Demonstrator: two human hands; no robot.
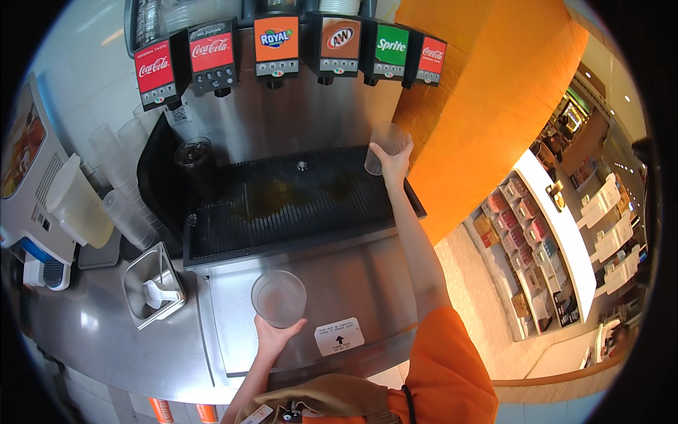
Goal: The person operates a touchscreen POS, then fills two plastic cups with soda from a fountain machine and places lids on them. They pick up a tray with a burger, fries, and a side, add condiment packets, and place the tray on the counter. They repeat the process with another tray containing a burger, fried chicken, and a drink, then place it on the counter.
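Note:
My left hand (275, 336) is closed round the lower side of a clear plastic cup (280, 297), held above the steel counter in front of the drip tray. What is inside that cup, if anything, I cannot make out. My right arm reaches forward, and my right hand (394, 161) grips a second clear cup (374, 164) at the right end of the black ribbed drip tray (311, 219). This cup looks empty. Whether it rests on the tray or hangs just above it, I cannot tell. A cup of dark drink (194, 166) stands at the tray's left end.
Several soda dispenser heads (277, 49) overhang the tray. Stacked clear cups (131, 219), a pitcher of pale liquid (81, 201) and a steel pan (152, 286) with a white scoop (161, 293) sit at left. An orange wall (466, 120) rises close on the right.

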